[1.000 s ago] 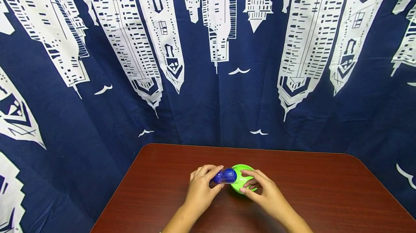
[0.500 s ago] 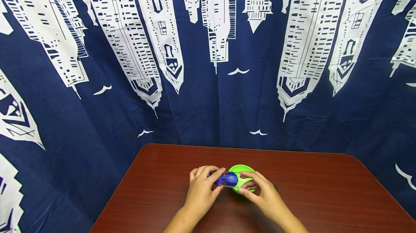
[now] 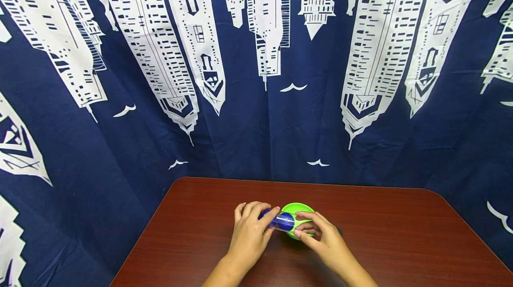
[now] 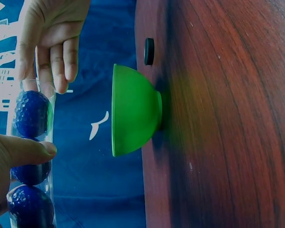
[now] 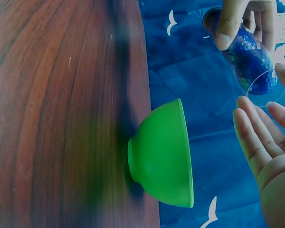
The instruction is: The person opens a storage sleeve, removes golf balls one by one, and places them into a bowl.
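Observation:
A clear tube (image 4: 51, 190) with several dark blue dimpled balls (image 4: 32, 114), like golf balls, is held lengthwise above a green bowl (image 3: 298, 207). My left hand (image 3: 249, 233) grips the tube around its left part, the thumb lying across it between balls in the left wrist view. At the tube's open right end is my right hand (image 3: 329, 241); its thumb and forefinger pinch the clear rim (image 5: 249, 92), while the other fingers extend loosely under it. The bowl (image 5: 164, 154) stands upright on the table, apart from both hands. The bowl's inside is mostly hidden.
A small black disc, like a cap (image 4: 149, 51), lies on the brown wooden table (image 3: 216, 198) near the bowl, partly behind the right hand in the head view. A dark blue cloth with white buildings (image 3: 248, 135) hangs behind the table's far edge.
The tube has tipped, its right end a little lower and its left end higher. My right hand has shifted slightly left, uncovering the dark disc's edge. Both hands keep their hold.

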Demonstrator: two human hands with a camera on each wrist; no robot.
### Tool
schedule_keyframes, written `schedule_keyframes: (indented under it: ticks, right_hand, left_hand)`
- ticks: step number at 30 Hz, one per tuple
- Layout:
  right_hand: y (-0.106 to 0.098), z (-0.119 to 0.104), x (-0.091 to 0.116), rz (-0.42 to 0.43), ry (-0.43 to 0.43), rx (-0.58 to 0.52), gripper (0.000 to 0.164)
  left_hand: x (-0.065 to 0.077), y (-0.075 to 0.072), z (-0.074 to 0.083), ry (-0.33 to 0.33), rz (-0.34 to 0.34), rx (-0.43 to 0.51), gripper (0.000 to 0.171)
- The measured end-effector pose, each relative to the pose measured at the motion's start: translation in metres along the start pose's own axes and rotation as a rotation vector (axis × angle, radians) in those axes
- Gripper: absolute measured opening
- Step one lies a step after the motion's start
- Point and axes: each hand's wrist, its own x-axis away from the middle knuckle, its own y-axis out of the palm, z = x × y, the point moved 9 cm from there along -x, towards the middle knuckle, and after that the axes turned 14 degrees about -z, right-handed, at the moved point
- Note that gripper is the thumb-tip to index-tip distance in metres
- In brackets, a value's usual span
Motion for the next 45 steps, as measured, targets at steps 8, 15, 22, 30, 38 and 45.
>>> schedule_keyframes:
  ticks: [8,15,22,30,38,45]
  right_hand:
    - [0.002,0.007,0.000,-0.002,0.014,-0.115,0.040]
    - [0.003,0.008,0.001,0.000,0.031,-0.193,0.039]
    - [0.004,0.010,0.002,-0.021,0.048,-0.218,0.042]
    - [0.010,0.013,-0.002,-0.046,0.062,-0.231,0.043]
    - [0.012,0.017,0.000,-0.050,0.103,-0.237,0.043]
    - [0.007,0.012,0.001,-0.040,0.094,-0.214,0.042]
  left_hand:
    - [0.000,-0.001,0.002,-0.001,0.014,-0.035,0.051]
    - [0.002,-0.002,0.005,-0.012,0.045,-0.014,0.054]
    - [0.002,0.001,0.006,-0.008,0.043,-0.029,0.054]
    - [0.005,0.002,0.002,-0.018,0.043,-0.039,0.054]
    - [0.009,0.005,0.001,-0.013,0.044,-0.028,0.052]
    - [0.005,0.006,0.003,-0.003,0.061,-0.028,0.054]
